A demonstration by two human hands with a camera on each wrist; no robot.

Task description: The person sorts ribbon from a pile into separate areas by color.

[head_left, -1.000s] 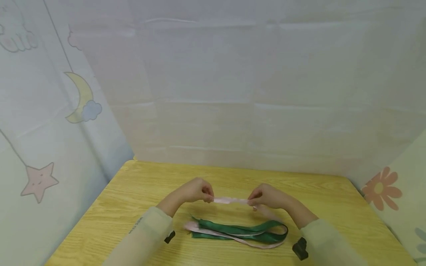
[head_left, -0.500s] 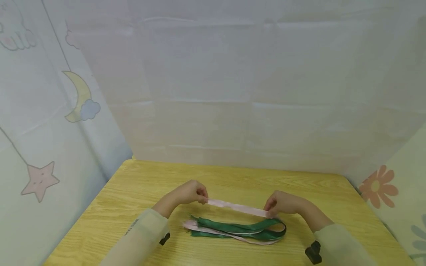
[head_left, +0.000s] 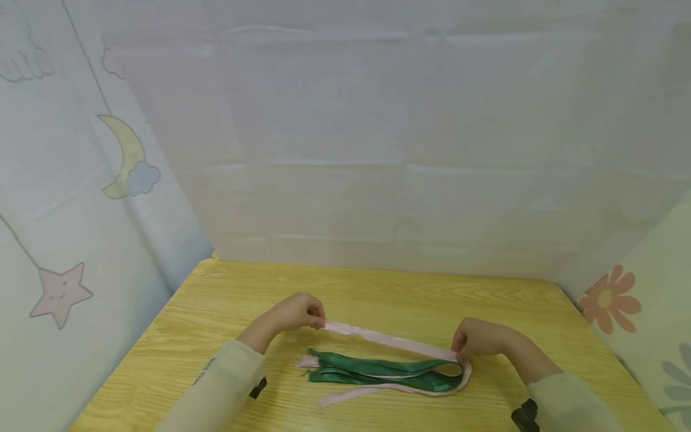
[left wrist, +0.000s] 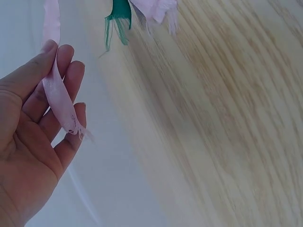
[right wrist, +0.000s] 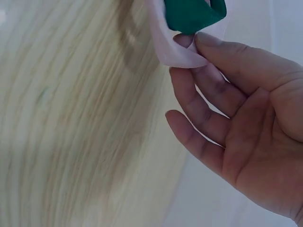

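Note:
A pale pink ribbon stretches between my two hands behind a folded bundle of ribbons. My left hand pinches it near one frayed end, and in the left wrist view that end of the ribbon hangs across the fingers. At the bundle's looped right end, my right hand pinches the pink ribbon between thumb and fingers. From there the ribbon bends around the loop, and its other end lies loose in front. The bundle's green ribbon lies folded lengthwise, its frayed ends at the left beside a pink folded end.
The ribbons lie on a wood-grain table. Behind it hangs a pale cloth backdrop, with printed side panels showing a moon, a star and a flower. Small black devices sit at both wrists.
My right hand has slid rightward and nearer along the pink ribbon, while the left has shifted slightly left. The stretch between them has lengthened, and a loose pink end now lies in front of the bundle.

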